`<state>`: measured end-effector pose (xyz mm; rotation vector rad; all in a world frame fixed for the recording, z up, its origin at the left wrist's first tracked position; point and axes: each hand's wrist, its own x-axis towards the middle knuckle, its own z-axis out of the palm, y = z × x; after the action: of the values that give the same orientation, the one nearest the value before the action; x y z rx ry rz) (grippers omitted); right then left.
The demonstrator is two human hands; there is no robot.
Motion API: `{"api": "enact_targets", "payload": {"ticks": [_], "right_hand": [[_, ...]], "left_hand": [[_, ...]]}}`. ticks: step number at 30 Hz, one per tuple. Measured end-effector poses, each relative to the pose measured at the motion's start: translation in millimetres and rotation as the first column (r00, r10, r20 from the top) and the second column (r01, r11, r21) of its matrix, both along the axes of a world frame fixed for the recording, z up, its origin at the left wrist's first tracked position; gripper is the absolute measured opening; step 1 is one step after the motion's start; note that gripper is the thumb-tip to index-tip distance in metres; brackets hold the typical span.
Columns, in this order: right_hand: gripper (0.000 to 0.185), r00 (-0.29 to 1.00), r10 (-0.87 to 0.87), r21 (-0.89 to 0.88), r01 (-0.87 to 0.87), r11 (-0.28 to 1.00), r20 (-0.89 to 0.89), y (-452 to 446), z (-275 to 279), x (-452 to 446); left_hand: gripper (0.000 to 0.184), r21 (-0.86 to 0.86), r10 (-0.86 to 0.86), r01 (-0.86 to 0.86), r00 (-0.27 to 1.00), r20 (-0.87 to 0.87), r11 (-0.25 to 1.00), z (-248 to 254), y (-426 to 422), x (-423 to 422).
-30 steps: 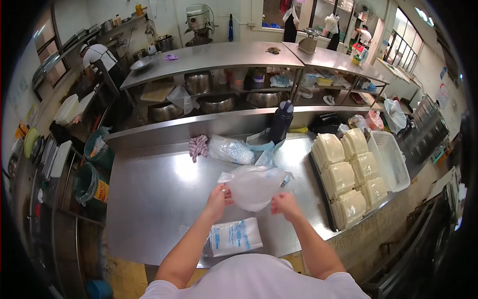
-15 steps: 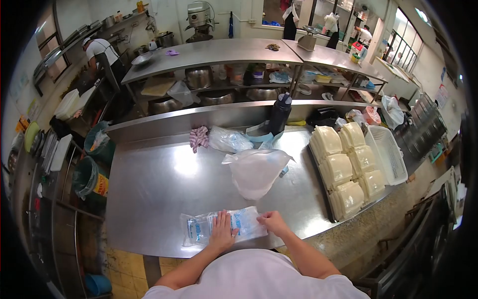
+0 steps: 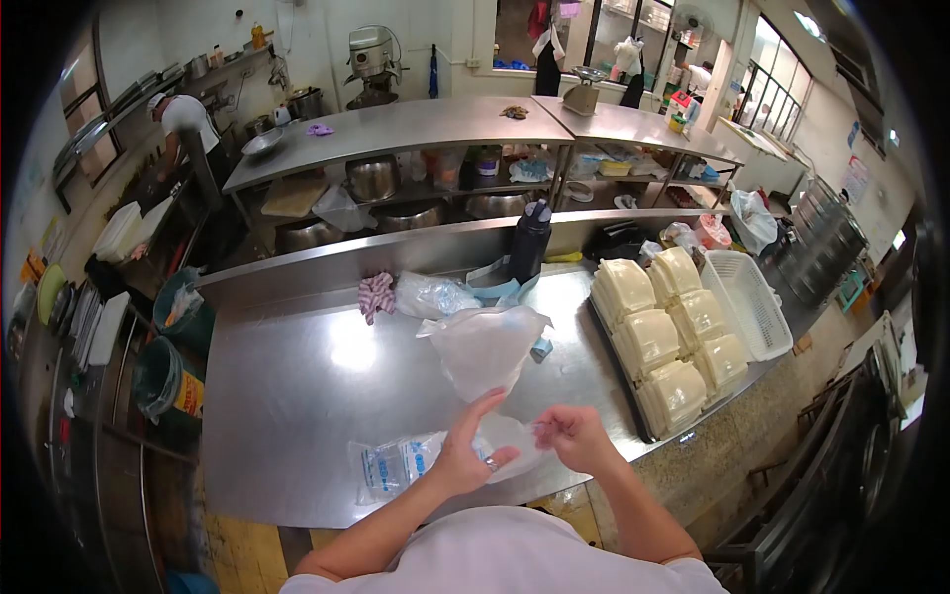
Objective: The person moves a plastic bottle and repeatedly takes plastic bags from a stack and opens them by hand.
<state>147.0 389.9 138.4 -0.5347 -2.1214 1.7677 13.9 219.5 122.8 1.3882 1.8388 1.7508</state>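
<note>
My right hand [image 3: 577, 439] pinches the edge of a thin clear plastic bag [image 3: 513, 450] above the steel table [image 3: 287, 396]. My left hand [image 3: 467, 450], with a ring on one finger, is raised with thumb and fingers apart beside that bag; whether it touches it I cannot tell. Left of it lies a flat pack of plastic bags [image 3: 388, 465] with blue print, partly covered by my left hand and forearm. Just beyond my hands sits a full white plastic bag [image 3: 480, 348], its top spread wide.
On the right, a dark tray [image 3: 621, 391] carries stacks of wrapped pale squares [image 3: 648, 339], beside a white basket [image 3: 757, 317]. A dark bottle [image 3: 529, 243], clear plastic [image 3: 432, 295] and a striped cloth [image 3: 376, 295] line the back. A person [image 3: 188, 129] stands far left.
My right hand has pulled a clear bag up from the printed pack. My left hand has lifted off the pack and moved right, fingers spreading. The view has shifted slightly.
</note>
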Motion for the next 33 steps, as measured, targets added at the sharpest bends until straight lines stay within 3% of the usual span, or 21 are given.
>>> {"api": "enact_targets", "payload": {"ticks": [3,6,9,12,13,14,15,16,18,19,21,22,25,27,29,32,33], "right_hand": [[0.026,0.994,0.047,0.253,-0.070,0.965,0.098,-3,38,-6],[0.034,0.996,0.015,0.313,-0.041,0.949,0.085,-1,39,-15],[0.047,0.989,-0.056,0.234,0.023,0.972,0.138,-1,41,-19],[0.045,0.998,-0.064,0.075,0.065,0.995,-0.007,12,20,-29],[0.041,0.986,-0.157,-0.218,0.143,0.965,-0.051,11,33,-36],[0.037,0.964,-0.257,-0.495,0.194,0.847,-0.063,10,53,-46],[0.034,0.934,-0.355,-0.729,0.214,0.651,-0.044,13,70,-57],[0.032,0.958,-0.216,-0.828,-0.037,0.560,-0.189,23,78,-63],[0.029,0.855,-0.013,-0.832,-0.501,0.239,-0.519,45,92,-70],[0.030,0.880,0.003,-0.842,-0.455,0.290,-0.474,53,99,-81],[0.032,0.923,0.029,-0.845,-0.363,0.392,-0.383,68,107,-102],[0.026,0.960,0.018,-0.747,-0.230,0.624,-0.281,79,87,-118],[0.015,0.984,-0.051,-0.509,0.132,0.850,0.171,92,-2,-152],[0.013,0.982,-0.147,-0.712,0.186,0.677,0.117,84,-57,-164],[0.013,0.977,-0.190,-0.741,0.200,0.642,0.099,77,-95,-159],[0.018,0.982,-0.186,-0.721,0.113,0.684,-0.022,93,-130,-167],[0.021,0.984,-0.170,-0.708,0.081,0.701,-0.055,94,-142,-158]], "left_hand": [[0.059,-0.036,-0.230,0.253,0.923,0.309,0.967,12,17,-1],[0.040,-0.035,-0.214,0.272,0.826,0.521,0.962,5,27,-2],[0.025,0.217,-0.377,0.309,0.740,0.557,0.926,2,28,-13],[0.016,0.276,-0.452,0.357,0.700,0.553,0.892,27,19,-21],[0.016,0.355,-0.476,0.318,0.546,0.690,0.879,29,15,-25],[0.017,0.423,-0.495,0.262,0.365,0.789,0.867,30,11,-31],[0.019,0.497,-0.544,0.226,0.256,0.799,0.837,31,10,-38],[0.021,0.564,-0.589,0.182,0.145,0.795,0.806,31,9,-46],[0.026,0.634,-0.652,0.161,0.116,0.749,0.757,36,19,-79],[0.029,0.625,-0.641,0.152,0.107,0.760,0.766,39,23,-95],[0.036,0.421,-0.437,0.145,0.104,0.893,0.895,50,27,-127],[0.037,0.528,-0.499,0.250,-0.172,0.849,0.812,61,30,-136],[0.030,0.222,-0.190,0.178,-0.178,0.966,0.959,18,45,-147],[0.020,-0.003,0.004,-0.010,0.165,0.986,1.000,-89,60,-161],[0.012,-0.003,-0.008,0.093,0.118,0.993,0.996,-163,64,-163],[0.015,-0.026,0.023,0.080,0.035,0.999,0.996,-163,63,-152],[0.015,-0.093,0.086,0.059,0.110,0.990,0.994,-156,56,-142]]}}
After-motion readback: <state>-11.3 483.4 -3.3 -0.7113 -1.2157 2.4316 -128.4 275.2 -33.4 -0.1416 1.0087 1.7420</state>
